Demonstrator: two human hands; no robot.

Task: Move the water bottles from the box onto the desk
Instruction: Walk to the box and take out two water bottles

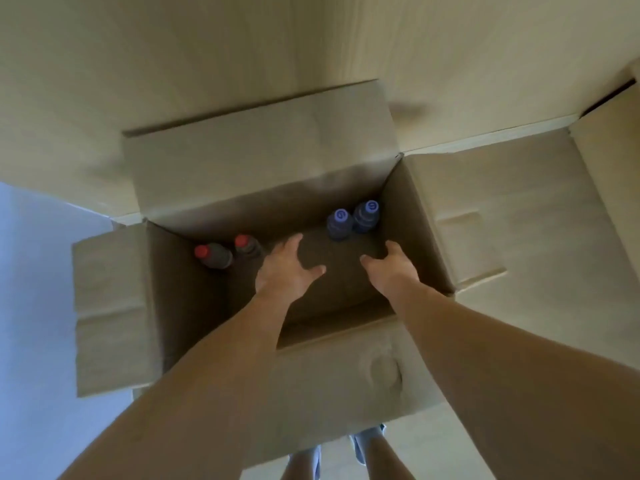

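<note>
Left hand [284, 268]: spread wide, empty, reaching down into the box [114, 306] near the red-capped bottles [227, 252]
Right hand [391, 266]: fingers wide, holding nothing, just short of the blue-capped bottles [351, 218]
Bottles: four upright on the box floor, in pairs against the far wall; none on the desk yet
Risk, tipping: a reaching finger may clip a cap and topple a bottle into its neighbour
Risk, grip: caps look slim, though blur makes this uncertain; a pinch could slip on the lift
Risk, flaps: an arm may catch a raised flap coming out
</note>
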